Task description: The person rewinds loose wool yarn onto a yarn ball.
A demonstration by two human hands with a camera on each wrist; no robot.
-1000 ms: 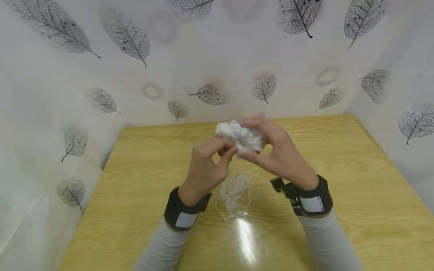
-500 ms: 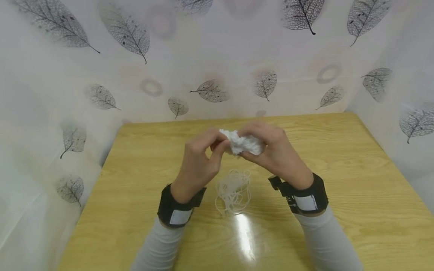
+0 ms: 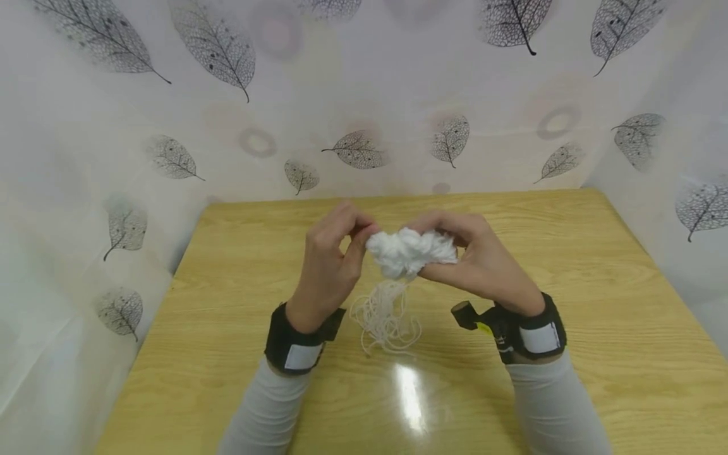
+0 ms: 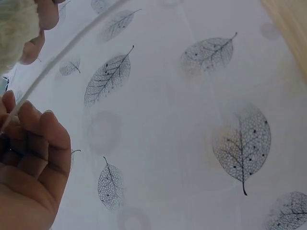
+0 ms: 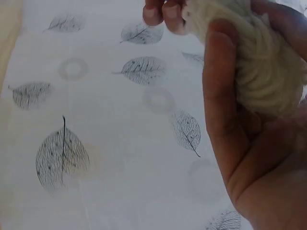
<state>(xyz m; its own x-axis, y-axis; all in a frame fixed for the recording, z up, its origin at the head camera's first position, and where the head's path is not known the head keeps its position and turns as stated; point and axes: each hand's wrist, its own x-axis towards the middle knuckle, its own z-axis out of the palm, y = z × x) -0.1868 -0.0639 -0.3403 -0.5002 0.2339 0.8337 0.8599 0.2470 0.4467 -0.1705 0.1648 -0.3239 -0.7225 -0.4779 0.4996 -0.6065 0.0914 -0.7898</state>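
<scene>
A bundle of white yarn (image 3: 406,253) is held above the table by my right hand (image 3: 483,259), its thumb below and fingers over the top. In the right wrist view the thumb presses along the wound strands of the yarn bundle (image 5: 268,72). My left hand (image 3: 330,262) is at the bundle's left end, thumb and forefinger pinched together. The left wrist view shows a single yarn strand (image 4: 62,52) running from the curled fingers of the left hand (image 4: 36,158). Below the hands, a loose tangle of yarn (image 3: 387,322) lies on the table.
The wooden table (image 3: 227,354) ends at a white, leaf-printed curtain (image 3: 398,95) at the back and both sides. A black strap (image 3: 292,338) is round the left wrist, and another black strap (image 3: 534,335) with a small camera mount (image 3: 466,315) round the right.
The left hand has drawn left from beneath the bundle to its left end. The bundle has turned and come slightly lower in the head view, showing more of its strands.
</scene>
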